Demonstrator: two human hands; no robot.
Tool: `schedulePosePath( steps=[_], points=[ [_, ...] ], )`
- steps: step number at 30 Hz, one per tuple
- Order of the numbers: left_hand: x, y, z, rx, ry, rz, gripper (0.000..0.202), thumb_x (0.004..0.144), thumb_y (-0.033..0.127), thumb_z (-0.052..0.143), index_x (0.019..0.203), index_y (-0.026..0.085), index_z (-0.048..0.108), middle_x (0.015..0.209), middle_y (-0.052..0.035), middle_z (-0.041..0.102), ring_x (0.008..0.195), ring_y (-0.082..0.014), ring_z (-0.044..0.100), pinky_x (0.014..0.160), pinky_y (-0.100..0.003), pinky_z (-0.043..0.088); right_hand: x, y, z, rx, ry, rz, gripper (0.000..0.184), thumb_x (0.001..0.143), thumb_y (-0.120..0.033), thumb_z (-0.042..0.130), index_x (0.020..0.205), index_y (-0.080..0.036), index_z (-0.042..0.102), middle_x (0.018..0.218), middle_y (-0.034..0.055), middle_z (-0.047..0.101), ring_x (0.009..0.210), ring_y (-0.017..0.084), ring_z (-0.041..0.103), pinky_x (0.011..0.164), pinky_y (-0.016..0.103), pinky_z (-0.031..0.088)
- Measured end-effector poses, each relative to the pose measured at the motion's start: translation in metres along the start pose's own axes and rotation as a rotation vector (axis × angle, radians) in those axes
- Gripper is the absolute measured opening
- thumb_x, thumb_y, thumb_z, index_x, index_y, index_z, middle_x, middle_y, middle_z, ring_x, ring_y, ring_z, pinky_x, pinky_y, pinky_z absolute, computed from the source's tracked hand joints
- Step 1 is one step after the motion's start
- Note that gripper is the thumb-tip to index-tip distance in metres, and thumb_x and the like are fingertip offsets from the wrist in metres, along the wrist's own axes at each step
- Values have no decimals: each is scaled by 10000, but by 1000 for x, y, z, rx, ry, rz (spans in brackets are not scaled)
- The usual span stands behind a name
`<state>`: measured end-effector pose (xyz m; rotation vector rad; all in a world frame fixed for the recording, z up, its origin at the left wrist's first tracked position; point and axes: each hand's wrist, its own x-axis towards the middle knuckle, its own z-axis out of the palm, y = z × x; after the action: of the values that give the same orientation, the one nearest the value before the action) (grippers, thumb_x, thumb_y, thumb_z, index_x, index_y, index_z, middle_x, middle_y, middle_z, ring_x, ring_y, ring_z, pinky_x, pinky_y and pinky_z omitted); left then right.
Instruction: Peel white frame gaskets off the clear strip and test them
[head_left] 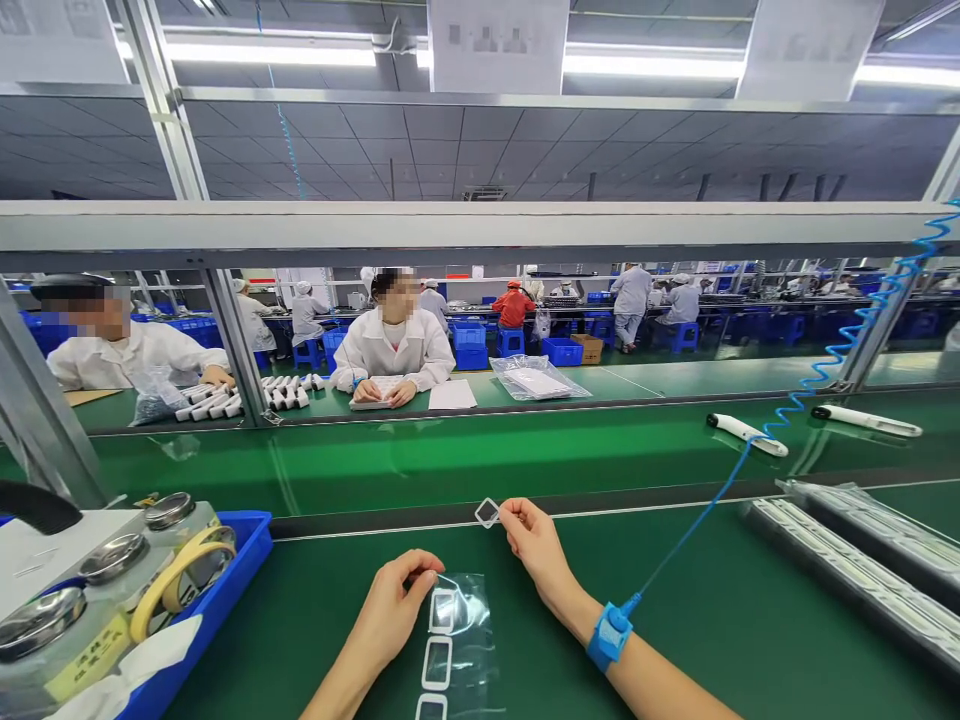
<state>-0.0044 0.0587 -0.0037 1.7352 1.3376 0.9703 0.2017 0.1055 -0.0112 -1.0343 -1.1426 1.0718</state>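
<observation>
Film (472, 655), left hand (396, 607) pinching, right (536, 548) pinching frame (481, 507)

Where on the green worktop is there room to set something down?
The green worktop is bare between wristband and long pieces, and between blue bin and left hand. Crowded: the bin, with its jars, and beside that hand, white frames and film.

Tube lights (652, 66) shine brightly overhead; glare glints on the clear plastic sleeve (472, 605), soft reflections streak the green belt (450, 465), and wide-angle distortion stretches the picture's edges.
</observation>
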Motion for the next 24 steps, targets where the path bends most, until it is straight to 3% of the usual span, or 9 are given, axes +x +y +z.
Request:
schedulePosePath(
  steps=[7, 16, 24],
  points=[
    [-2, 0, -1, -22, 8, 1, 385, 798, 486, 482, 923, 177, 674, 885, -55, 688, 783, -201, 581, 695, -284, 433, 1, -3, 1, -11, -15, 9, 372, 663, -526, 657, 680, -184, 514, 443, -80, 339, 401, 73, 250, 384, 206, 141],
    [0, -9, -2, -75, 12, -61, 492, 768, 605, 473, 930, 182, 664, 903, -69, 686, 744, -203, 561, 521, -249, 387, -1, -6, 2, -22, -26, 15, 409, 666, -575, 639, 699, -191, 502, 454, -78, 348, 405, 79, 268, 394, 207, 150],
    [0, -14, 0, -105, 19, -60, 521, 764, 625, 472, 938, 170, 658, 870, -70, 682, 659, -176, 530, 462, -235, 367, 0, -6, 3, -40, -26, 4, 395, 683, -562, 620, 703, -189, 492, 460, -79, 339, 415, 81, 278, 401, 208, 151]
  ],
)
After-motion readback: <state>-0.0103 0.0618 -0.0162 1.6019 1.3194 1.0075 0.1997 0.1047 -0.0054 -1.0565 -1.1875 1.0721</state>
